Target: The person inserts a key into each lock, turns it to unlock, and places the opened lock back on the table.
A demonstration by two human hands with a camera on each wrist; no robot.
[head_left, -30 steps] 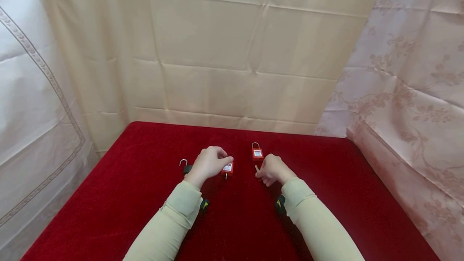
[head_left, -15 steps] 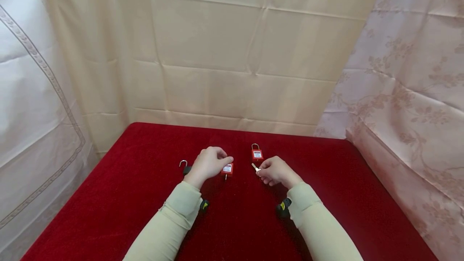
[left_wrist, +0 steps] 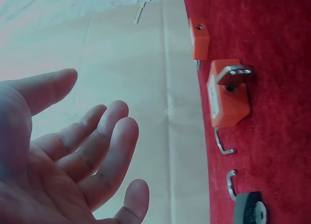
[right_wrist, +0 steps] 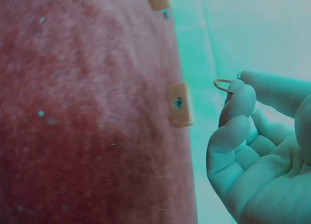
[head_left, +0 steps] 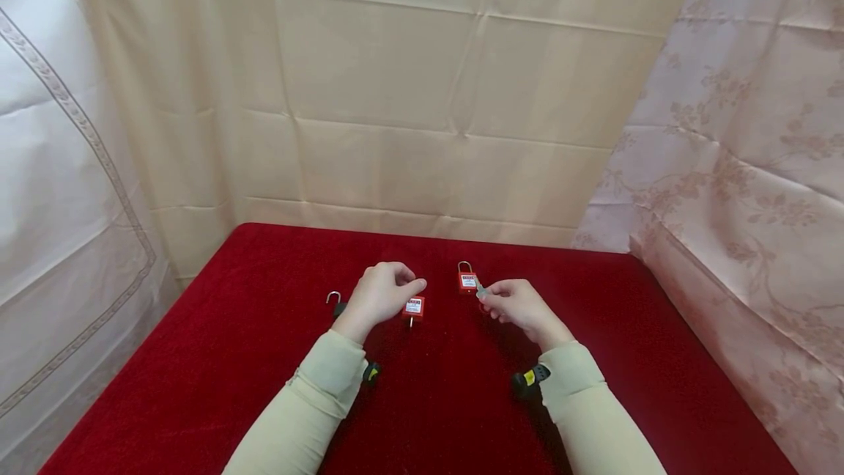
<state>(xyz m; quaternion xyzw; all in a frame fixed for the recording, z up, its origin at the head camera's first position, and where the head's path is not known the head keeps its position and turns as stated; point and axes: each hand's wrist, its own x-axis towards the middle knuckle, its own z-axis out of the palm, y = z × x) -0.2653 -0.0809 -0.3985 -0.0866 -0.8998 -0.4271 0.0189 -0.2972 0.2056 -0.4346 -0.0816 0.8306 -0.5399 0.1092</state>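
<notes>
My right hand (head_left: 517, 306) pinches a small key (head_left: 480, 289) beside a red padlock (head_left: 467, 281) whose shackle looks closed. A thin ring (right_wrist: 222, 82) shows at its fingertips in the right wrist view. That padlock's keyhole has no key in it. My left hand (head_left: 379, 295) hovers near a second red padlock (head_left: 414, 308), its fingers loosely bent and holding nothing. In the left wrist view another key (left_wrist: 232, 74) sticks out of this padlock's keyhole, and the shackle's hooked end stands free. Left of the left hand lies a black padlock (head_left: 339, 309), shackle open, partly hidden by the wrist.
Red cloth covers the table (head_left: 283, 262). A beige curtain (head_left: 409, 94) hangs behind its far edge, with pale drapes on both sides. Dark wrist camera straps (head_left: 527, 378) sit at both cuffs.
My right hand has moved right and slightly up with the key, from below the far red padlock to its right side. My left hand has risen a little; the padlocks stay in place.
</notes>
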